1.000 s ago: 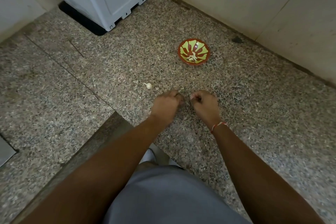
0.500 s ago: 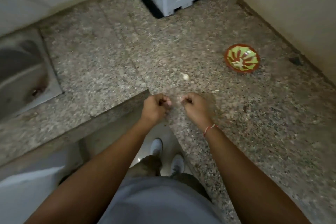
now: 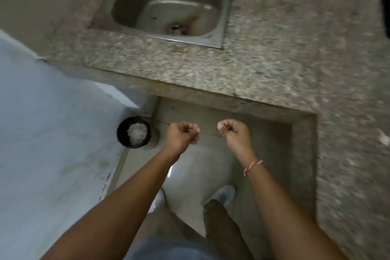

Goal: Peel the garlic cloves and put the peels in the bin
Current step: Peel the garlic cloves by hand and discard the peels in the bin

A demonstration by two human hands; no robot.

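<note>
My left hand (image 3: pixel 182 136) and my right hand (image 3: pixel 233 133) hover side by side over the floor in front of the counter. Each is curled into a fist with the thumb pressed on the fingers. They grip small garlic peel scraps, which are almost entirely hidden inside the fists. A small black bin (image 3: pixel 122 133) stands on the floor just left of my left hand, with crumpled pale waste inside. The bowl and the loose clove are out of view.
A steel sink (image 3: pixel 224 17) is set into the speckled granite counter (image 3: pixel 274 59), which wraps round an inside corner to the right. A pale bit (image 3: pixel 383 137) lies at the counter's right edge. A white surface (image 3: pixel 52 133) fills the left. My shoes (image 3: pixel 225 195) stand below.
My view has swung left from the counter with the bowl to the sink and floor. Both fists have left the countertop and now hang over the floor near the bin.
</note>
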